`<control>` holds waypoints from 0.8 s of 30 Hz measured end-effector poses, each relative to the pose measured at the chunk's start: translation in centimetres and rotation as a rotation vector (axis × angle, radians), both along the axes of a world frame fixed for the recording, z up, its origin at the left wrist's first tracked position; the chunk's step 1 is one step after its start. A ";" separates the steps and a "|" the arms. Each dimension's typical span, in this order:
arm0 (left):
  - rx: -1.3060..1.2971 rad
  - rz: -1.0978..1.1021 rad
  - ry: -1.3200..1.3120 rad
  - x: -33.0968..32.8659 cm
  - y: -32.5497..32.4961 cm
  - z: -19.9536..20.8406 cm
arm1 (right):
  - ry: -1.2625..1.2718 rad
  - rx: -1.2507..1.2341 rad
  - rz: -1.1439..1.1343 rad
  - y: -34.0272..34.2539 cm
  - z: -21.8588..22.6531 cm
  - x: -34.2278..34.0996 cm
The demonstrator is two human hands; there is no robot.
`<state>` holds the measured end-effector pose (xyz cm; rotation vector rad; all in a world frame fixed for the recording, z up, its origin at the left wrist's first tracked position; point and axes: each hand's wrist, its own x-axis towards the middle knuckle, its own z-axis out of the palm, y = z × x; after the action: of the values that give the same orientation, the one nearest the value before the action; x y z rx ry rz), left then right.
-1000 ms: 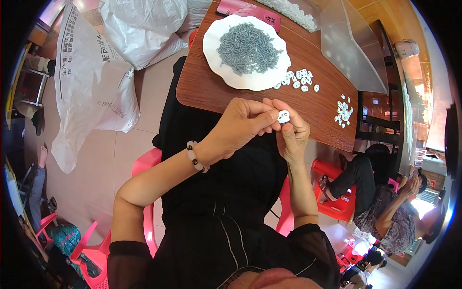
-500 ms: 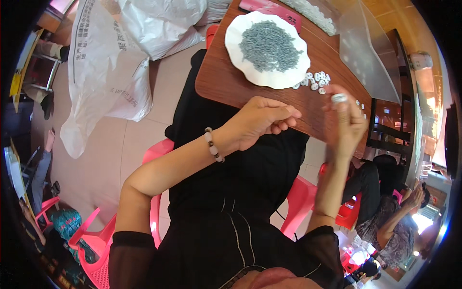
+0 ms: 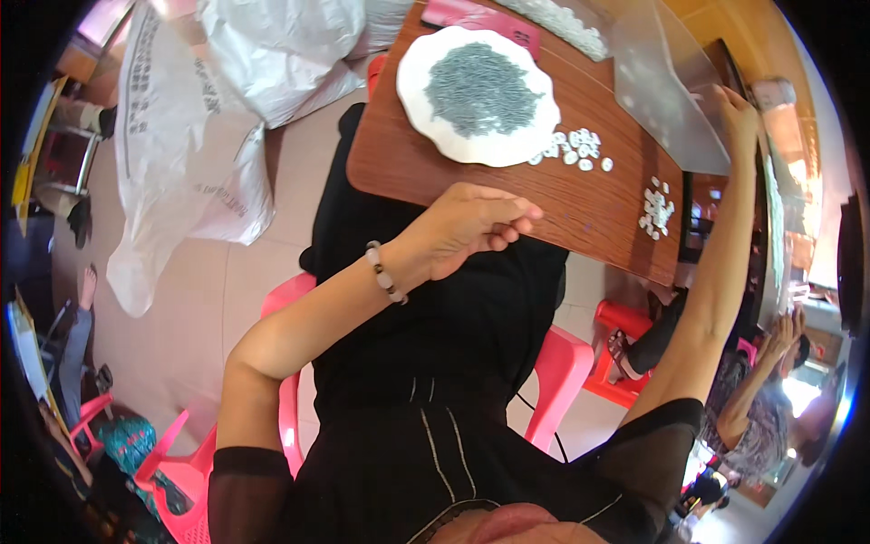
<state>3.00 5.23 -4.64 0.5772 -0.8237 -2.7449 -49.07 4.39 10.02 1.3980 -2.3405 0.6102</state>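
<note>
My left hand (image 3: 476, 231) hovers at the table's front edge, its thumb pressed to curled fingers; whatever they hold is too small to make out. Stretched far out to the right, my right hand (image 3: 739, 118) is at the outer edge of a translucent panel (image 3: 666, 100). Its fingers bend over that edge and are partly hidden. A white scalloped plate (image 3: 412, 100) heaped with thin grey nails (image 3: 480, 91) stands on the brown wooden table (image 3: 399, 163). Right of the plate lies a cluster of small white plastic pieces (image 3: 580, 145). Another white cluster (image 3: 656, 213) sits near the table's right end.
A pink flat item (image 3: 485, 23) and a row of white pieces (image 3: 562, 27) lie along the table's far side. Large white sacks (image 3: 281, 54) stand on the floor at left. A red stool (image 3: 621, 317) is beside the table, and another person (image 3: 757, 399) sits at right.
My right hand, holding a small white piece before, has swung from above the table outward to the panel's edge. My left hand keeps its pinch. The view has shifted slightly.
</note>
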 end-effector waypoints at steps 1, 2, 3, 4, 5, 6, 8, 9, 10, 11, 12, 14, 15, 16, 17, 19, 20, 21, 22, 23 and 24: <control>0.000 0.011 -0.024 0.2 -0.1 0.0 | 0.005 -0.027 0.024 -0.2 -0.6 0.4; -0.001 0.021 -0.021 0.5 -0.1 0.0 | 0.023 -0.038 0.013 -0.4 -0.9 1.8; 0.003 0.004 -0.012 0.5 0.0 0.0 | 0.047 -0.045 -0.008 -0.1 -1.0 3.5; -0.013 0.010 -0.020 0.5 0.0 0.2 | 0.063 -0.118 0.048 0.4 -1.0 5.2; -0.030 0.023 -0.030 0.6 0.0 0.4 | 0.068 -0.117 0.039 0.9 -1.0 7.6; -0.028 0.011 -0.023 0.5 0.0 0.5 | 0.001 -0.180 0.067 1.6 -0.7 10.4; -0.045 0.007 -0.053 0.1 0.1 0.7 | -0.126 -0.249 0.122 3.3 -0.8 14.4; -0.046 0.013 -0.066 0.3 0.1 0.5 | -0.209 -0.254 0.164 3.6 -2.2 15.9; -0.054 0.013 -0.069 0.3 0.1 0.6 | -0.291 -0.340 0.323 4.0 -3.5 17.2; -0.062 0.012 -0.071 0.2 0.2 0.7 | -0.295 -0.264 0.314 4.9 -4.2 18.7; -0.063 0.000 -0.065 0.1 0.3 0.9 | -0.295 -0.153 0.289 6.0 -5.3 19.0; -0.264 0.009 -0.120 0.1 0.7 1.0 | -0.425 -0.079 0.288 7.0 -7.7 21.2; -0.266 -0.002 -0.116 -0.1 1.0 1.3 | -0.379 -0.035 0.266 7.7 -8.5 22.0; -0.334 0.005 -0.131 -0.1 1.3 1.6 | -0.299 0.050 0.212 8.2 -9.0 22.6; -0.403 0.011 -0.146 -0.1 1.5 1.8 | -0.220 0.135 0.158 8.6 -9.4 23.0; -0.397 0.009 -0.145 -0.3 1.6 1.8 | -0.226 0.132 0.187 9.3 -10.6 22.7; -0.388 0.010 -0.144 -0.3 1.7 1.8 | -0.230 0.131 0.218 9.6 -11.0 22.6; -0.389 0.006 -0.144 -0.4 1.7 1.9 | -0.263 0.168 0.219 9.7 -10.8 23.2; -0.398 0.008 -0.157 -0.4 1.6 1.9 | -0.264 0.166 0.214 9.7 -11.0 23.4; -0.406 0.011 -0.170 -0.5 1.6 1.9 | -0.246 0.120 0.274 9.6 -11.2 23.7; -0.408 0.010 -0.175 -0.4 1.6 1.9 | -0.231 0.072 0.339 9.2 -11.4 24.2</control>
<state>2.65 6.80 -2.76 0.7328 -1.3700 -2.4347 -24.82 13.64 -1.42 1.8677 -2.3312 0.8267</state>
